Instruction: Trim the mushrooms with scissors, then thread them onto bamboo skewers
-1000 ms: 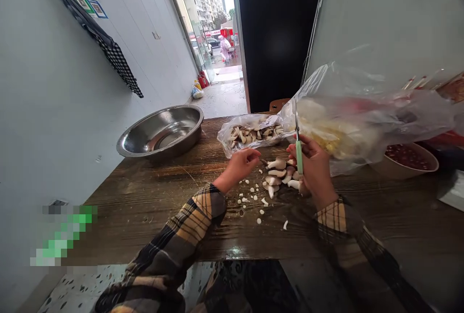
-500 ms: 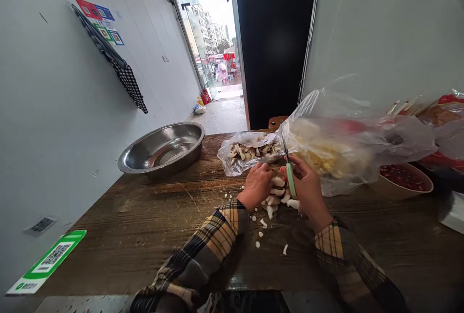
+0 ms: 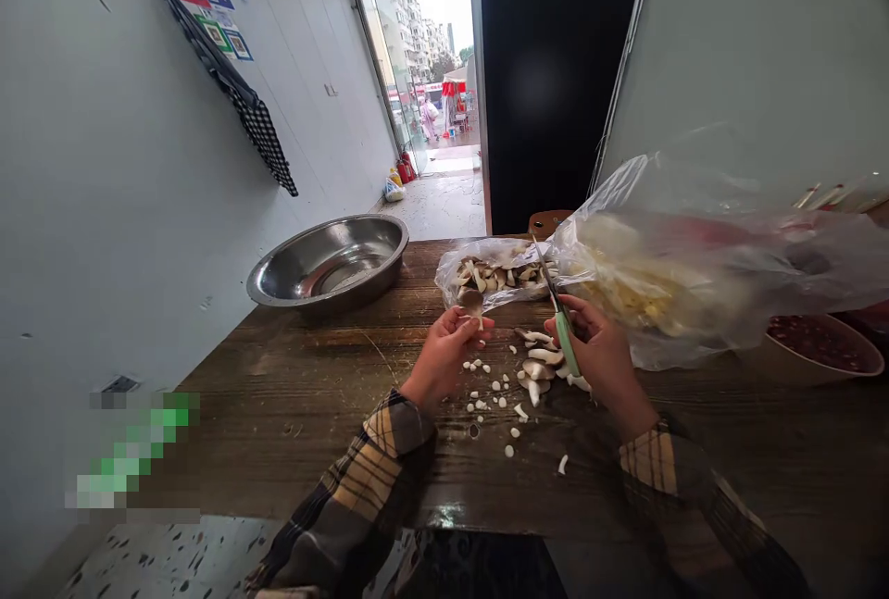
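My left hand (image 3: 448, 349) pinches a mushroom (image 3: 471, 305) by its pale stem, its brown cap uppermost, just in front of the plastic bag of mushrooms (image 3: 498, 273). In my right hand (image 3: 598, 354) is a pair of scissors (image 3: 566, 340) with green handles, the blades pointing up and away over the bag. Below the scissors lies a small pile of loose mushrooms (image 3: 542, 372) on the wooden table. Small white stem pieces (image 3: 496, 386) are scattered between my two hands.
A wide steel basin (image 3: 326, 266) stands at the table's far left. Clear plastic bags with yellow contents (image 3: 639, 298) lie to the right, beside a bowl of dark red food (image 3: 823, 344). A glass door (image 3: 395, 71) stands beyond the table.
My left hand has lifted a mushroom from the pile and moved left with it. My right hand still holds the scissors. The view has shifted slightly left and down.
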A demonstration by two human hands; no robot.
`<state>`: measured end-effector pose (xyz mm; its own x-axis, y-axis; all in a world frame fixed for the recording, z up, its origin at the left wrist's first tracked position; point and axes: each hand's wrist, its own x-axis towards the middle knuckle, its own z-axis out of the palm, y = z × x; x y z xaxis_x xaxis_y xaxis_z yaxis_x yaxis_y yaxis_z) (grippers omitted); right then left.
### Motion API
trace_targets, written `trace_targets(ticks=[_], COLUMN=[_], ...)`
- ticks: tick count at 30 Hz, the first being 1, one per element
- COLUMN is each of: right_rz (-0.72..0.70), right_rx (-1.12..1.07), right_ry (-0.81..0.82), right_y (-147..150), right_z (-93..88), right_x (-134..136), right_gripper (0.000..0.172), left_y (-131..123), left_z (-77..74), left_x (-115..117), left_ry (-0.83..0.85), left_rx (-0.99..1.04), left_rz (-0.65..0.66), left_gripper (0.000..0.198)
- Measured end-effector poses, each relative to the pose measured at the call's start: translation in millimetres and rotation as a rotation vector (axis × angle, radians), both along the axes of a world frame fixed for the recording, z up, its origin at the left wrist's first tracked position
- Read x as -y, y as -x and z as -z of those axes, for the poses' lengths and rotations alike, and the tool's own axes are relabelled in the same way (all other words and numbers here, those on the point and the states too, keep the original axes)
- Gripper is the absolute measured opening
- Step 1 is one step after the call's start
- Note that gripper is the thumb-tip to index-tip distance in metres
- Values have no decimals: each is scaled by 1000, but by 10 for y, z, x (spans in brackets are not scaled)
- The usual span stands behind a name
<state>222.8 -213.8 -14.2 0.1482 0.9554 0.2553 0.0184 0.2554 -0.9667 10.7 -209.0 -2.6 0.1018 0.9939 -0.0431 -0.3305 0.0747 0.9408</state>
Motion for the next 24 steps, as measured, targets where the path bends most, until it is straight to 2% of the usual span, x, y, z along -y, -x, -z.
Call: trace_targets(ticks=[5, 9, 17, 24], right_rz=[-7, -74, -139, -230], right_rx=[270, 443, 515, 691], right_ry=[-62, -66, -54, -29], right_y=[-25, -24, 28, 40], right_z=[84, 110, 102, 54], right_x=[25, 48, 83, 141], right_gripper=[52, 49, 47, 48], left_y=[82, 105, 45, 118], left_z=[39, 57, 49, 9], left_x=[48, 58, 100, 69], left_ry=[56, 71, -17, 9], left_rx=[160, 245, 87, 248], left_rz=[-15, -37, 30, -99], left_gripper=[30, 27, 22, 30])
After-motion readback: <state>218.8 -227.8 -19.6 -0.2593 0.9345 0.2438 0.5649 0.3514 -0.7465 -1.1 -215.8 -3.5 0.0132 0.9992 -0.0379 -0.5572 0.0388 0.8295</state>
